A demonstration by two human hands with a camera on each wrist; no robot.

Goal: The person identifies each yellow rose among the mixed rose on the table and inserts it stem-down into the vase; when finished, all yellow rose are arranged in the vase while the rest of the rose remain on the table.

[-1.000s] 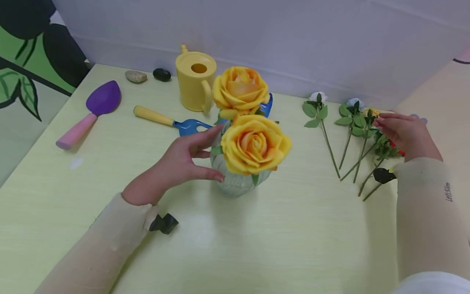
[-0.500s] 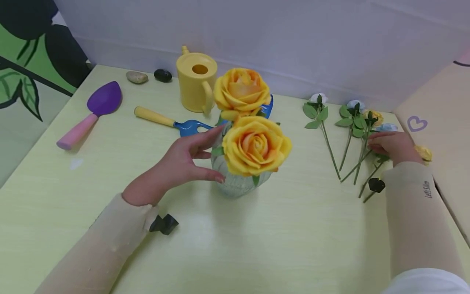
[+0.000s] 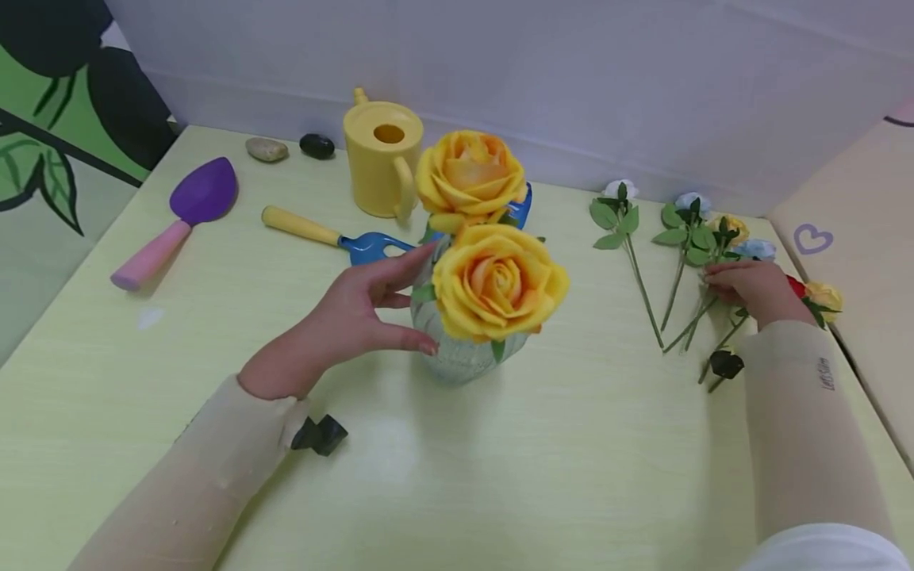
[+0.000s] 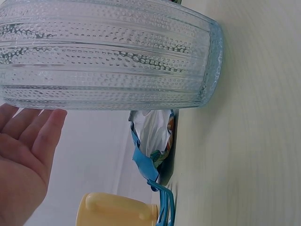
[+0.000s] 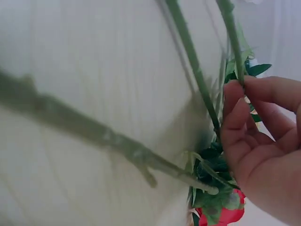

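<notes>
My left hand (image 3: 343,317) holds a clear ribbed glass vase (image 3: 460,365) upright, thumb and fingers around its side. Two large yellow roses (image 3: 500,281) stand in it and cover its mouth in the head view. In the left wrist view, fingertips touch the edge of the vase (image 4: 108,61). On the right, my right hand (image 3: 753,289) pinches a green flower stem (image 5: 233,47) between thumb and forefinger. Around it lie several small artificial roses: white (image 3: 617,189), pale blue (image 3: 691,201), yellow (image 3: 735,228) and red (image 5: 225,212). Which bloom the pinched stem bears I cannot tell.
Behind the vase stand a yellow watering can (image 3: 382,166) and a blue garden fork (image 3: 367,247) with a yellow handle. Farther left lie a purple trowel (image 3: 203,190) and two stones, one grey (image 3: 266,150), one black (image 3: 317,146). A foil packet (image 4: 150,136) is behind the vase.
My right hand has come down and left among the small roses and now pinches a stem, which has shifted slightly. My left hand and the vase have stayed in place.
</notes>
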